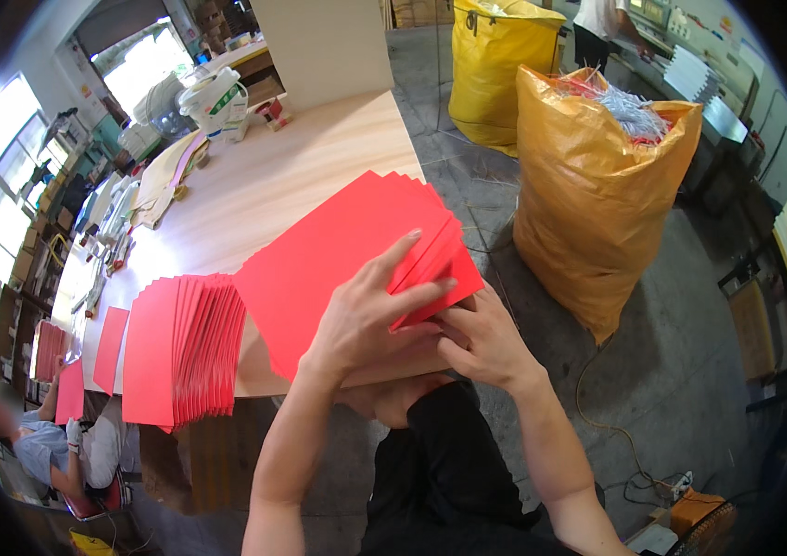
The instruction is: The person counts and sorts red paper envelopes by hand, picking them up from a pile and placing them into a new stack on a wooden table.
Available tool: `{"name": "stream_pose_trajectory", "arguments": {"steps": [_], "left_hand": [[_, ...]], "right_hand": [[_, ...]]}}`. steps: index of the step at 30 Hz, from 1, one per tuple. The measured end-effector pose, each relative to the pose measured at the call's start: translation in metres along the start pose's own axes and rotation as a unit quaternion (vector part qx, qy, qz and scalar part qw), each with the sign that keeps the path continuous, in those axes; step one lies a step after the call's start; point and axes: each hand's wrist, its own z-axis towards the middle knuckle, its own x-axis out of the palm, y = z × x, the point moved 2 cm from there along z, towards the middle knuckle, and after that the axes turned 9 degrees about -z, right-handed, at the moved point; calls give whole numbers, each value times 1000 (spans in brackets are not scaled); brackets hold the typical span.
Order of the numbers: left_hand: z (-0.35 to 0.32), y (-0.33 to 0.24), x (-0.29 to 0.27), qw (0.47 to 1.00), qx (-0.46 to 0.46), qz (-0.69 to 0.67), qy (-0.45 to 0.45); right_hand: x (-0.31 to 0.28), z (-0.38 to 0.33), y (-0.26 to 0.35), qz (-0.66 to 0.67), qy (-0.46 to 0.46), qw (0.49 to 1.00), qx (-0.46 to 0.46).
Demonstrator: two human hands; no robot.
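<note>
A fanned stack of red paper sheets or envelopes (319,250) lies on the near right part of the wooden table, its right end overhanging the edge. My left hand (366,310) rests on that end with fingers spread, index finger stretched out over a folded-looking red edge. Beside it, my right hand (486,338) has its fingers curled, closed on the stack's near right corner; its fingertips are partly hidden. To the left, a second row of overlapping red pieces (185,347) leans along the table's near edge, next to a single narrow red piece (111,347).
The pale wooden table (264,199) carries a white bucket (213,100) and clutter at its far left. Right of it stand an orange sack (593,195) of shredded strips and a yellow sack (495,74). A seated co-worker (69,445) handles red paper at left; another person stands far right.
</note>
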Motion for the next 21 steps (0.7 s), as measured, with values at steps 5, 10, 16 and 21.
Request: {"name": "stream_pose_trajectory", "arguments": {"steps": [5,10,16,21], "left_hand": [[-1,-5,5,1000,-19,10,3],[-4,3,7,999,-50,13,13],[-4,5,10,997,-67,29,-4],[-4,6,6,997,-68,41,16]], "right_hand": [[3,-2,-5,49,-15,998,27],[0,4,0,56,-4,998,31],[1,6,-1,64,-12,997,33],[3,6,2,46,5,998,35]]}}
